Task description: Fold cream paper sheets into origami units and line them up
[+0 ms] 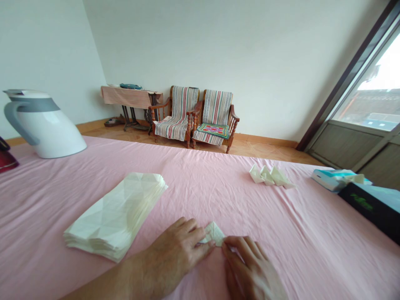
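A small folded piece of pale paper (214, 233) lies on the pink cloth between my hands, its pointed corner facing away from me. My left hand (178, 252) grips its left side, thumb along the near edge and fingers curled over it. At its right corner, the thumb and forefinger of my right hand (250, 262) pinch the paper. Left of my hands rests a thick stack of creased pale paper sheets (115, 212). Farther off to the right stand a few folded paper pieces (268, 176) with raised points, set close together in a row.
A white and grey jug (53, 125) stands at the far left, beside a dark red object (6, 156) cut off by the frame. On the right are a blue and white tissue pack (331, 178) and a black box (368, 206). Two wooden chairs (190, 112) stand beyond the table.
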`<action>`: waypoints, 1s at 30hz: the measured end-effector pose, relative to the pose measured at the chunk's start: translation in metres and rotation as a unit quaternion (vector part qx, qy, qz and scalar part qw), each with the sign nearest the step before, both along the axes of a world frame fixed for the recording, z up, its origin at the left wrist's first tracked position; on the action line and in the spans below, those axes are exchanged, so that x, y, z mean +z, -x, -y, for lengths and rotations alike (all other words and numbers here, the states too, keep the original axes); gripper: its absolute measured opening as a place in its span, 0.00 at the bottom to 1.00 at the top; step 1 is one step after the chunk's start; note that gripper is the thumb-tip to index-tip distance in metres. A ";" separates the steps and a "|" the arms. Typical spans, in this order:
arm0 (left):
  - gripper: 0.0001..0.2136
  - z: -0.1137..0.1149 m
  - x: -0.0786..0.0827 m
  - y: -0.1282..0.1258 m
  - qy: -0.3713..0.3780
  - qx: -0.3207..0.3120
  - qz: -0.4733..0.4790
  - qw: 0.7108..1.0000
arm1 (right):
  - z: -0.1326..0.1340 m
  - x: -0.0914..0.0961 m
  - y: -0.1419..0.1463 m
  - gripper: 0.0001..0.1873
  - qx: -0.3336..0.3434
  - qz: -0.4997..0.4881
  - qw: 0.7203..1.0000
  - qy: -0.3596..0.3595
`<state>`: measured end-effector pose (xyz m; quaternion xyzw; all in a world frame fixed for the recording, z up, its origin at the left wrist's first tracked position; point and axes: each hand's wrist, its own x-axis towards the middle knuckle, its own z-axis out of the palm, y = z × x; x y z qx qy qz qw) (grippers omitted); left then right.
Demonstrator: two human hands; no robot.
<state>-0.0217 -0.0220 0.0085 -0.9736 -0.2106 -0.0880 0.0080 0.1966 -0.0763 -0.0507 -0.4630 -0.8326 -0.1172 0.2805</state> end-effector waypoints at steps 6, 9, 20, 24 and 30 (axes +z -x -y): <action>0.11 0.000 -0.001 0.001 0.040 0.011 -0.002 0.999 | 0.001 0.009 -0.002 0.13 -0.025 0.002 0.999 -0.032; 0.10 0.000 0.000 0.001 0.050 0.016 -0.005 0.999 | 0.002 0.013 -0.003 0.13 -0.041 -0.021 0.999 -0.023; 0.14 0.001 -0.002 0.001 0.030 0.013 0.019 0.999 | 0.001 0.007 0.006 0.23 0.027 -0.023 0.998 0.048; 0.11 0.002 -0.002 0.000 0.026 0.013 0.033 0.999 | -0.001 0.005 0.006 0.23 0.025 0.011 0.998 0.059; 0.06 0.000 -0.003 0.000 0.046 0.022 0.053 0.997 | 0.000 0.004 0.002 0.17 -0.004 0.046 0.999 0.007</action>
